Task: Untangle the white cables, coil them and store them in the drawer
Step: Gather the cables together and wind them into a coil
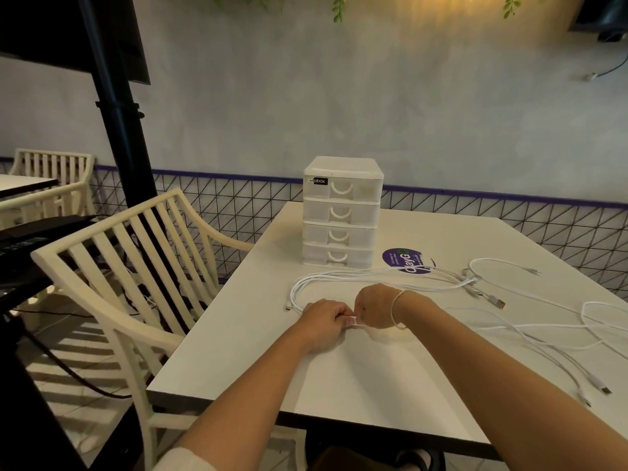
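Observation:
Several white cables lie bunched on the white table, looping from the middle out to the right, where more cable trails with plugs near the edge. My left hand and my right hand meet at the table's middle, both with curled fingers pinching the same short stretch of white cable between them. Behind them stands a white four-drawer box, all drawers closed.
A round purple sticker lies on the table right of the drawer box. A cream slatted chair stands at the table's left side. A black stand and dark equipment fill the left. A wire fence runs along the wall behind.

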